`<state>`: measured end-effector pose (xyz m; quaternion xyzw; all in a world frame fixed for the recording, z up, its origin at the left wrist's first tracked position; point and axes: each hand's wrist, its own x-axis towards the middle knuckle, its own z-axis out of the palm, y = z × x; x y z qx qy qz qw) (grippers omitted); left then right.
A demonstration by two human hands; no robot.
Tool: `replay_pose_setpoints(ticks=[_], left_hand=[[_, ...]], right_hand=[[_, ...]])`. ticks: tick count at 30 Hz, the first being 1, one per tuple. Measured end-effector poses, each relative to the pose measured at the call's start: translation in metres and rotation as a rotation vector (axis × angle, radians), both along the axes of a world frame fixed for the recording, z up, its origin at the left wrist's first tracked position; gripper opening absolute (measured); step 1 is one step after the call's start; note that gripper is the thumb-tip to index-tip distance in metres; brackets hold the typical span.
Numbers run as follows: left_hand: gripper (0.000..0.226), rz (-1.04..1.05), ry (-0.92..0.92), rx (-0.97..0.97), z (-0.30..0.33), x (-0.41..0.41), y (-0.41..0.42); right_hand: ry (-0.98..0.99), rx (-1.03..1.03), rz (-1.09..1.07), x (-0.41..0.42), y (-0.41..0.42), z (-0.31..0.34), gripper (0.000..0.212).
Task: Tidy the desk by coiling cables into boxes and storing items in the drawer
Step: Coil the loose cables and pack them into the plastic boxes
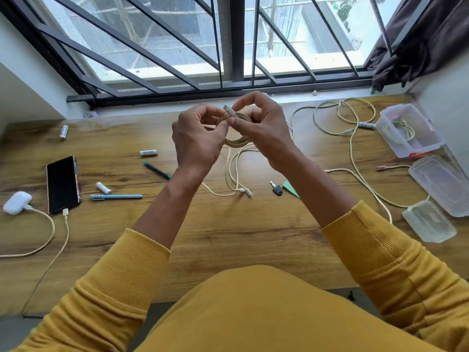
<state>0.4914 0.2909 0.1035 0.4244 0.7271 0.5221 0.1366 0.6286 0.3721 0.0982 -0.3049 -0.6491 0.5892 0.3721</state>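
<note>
- left hand (pixel 196 141) raised over the middle of the wood-grain desk (pixel 228 237), fingers curled, pinching the braided cream cable coil (pixel 237 141).
- right hand (pixel 261 133) pinching the same round coil, thumb and forefinger closed near its metal plug (pixel 226 108).
- loose tail of that cable trailing down onto the desk's centre.
- clear, rectangular plastic box (pixel 408 130) at the right edge, a coiled cable inside.
- two clear lids (pixel 441 184) near the right front corner.
- flat black phone (pixel 63 184) and rounded white earbud case (pixel 17 202) by the left edge.
</note>
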Motion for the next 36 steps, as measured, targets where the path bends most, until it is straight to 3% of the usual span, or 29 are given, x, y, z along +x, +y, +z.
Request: replay_pose_setpoints(ticks=[4,8,24,30,36], left_hand=[[0.015,0.034,0.043,0.006,0.001,-0.002,-0.001],[0.011,0.078,0.089,0.032,0.002,0.002,-0.001],[0.016,0.138,-0.02,0.14,0.006,0.011,0.0],[0.016,0.147,-0.062,0.145,0.008,0.009,0.002],[0.023,0.118,-0.147,0.084,0.006,0.002,0.003]], right_hand=[[-0.059,0.084,0.033,0.004,0.001,0.003,0.024],[-0.131,0.197,-0.066,-0.002,0.003,0.003,0.018],[-0.417,0.619,-0.341,-0.017,-0.005,0.01,0.01],[-0.41,0.666,-0.37,-0.018,-0.007,0.012,0.01],[-0.298,0.628,-0.226,-0.01,-0.006,0.013,0.006]])
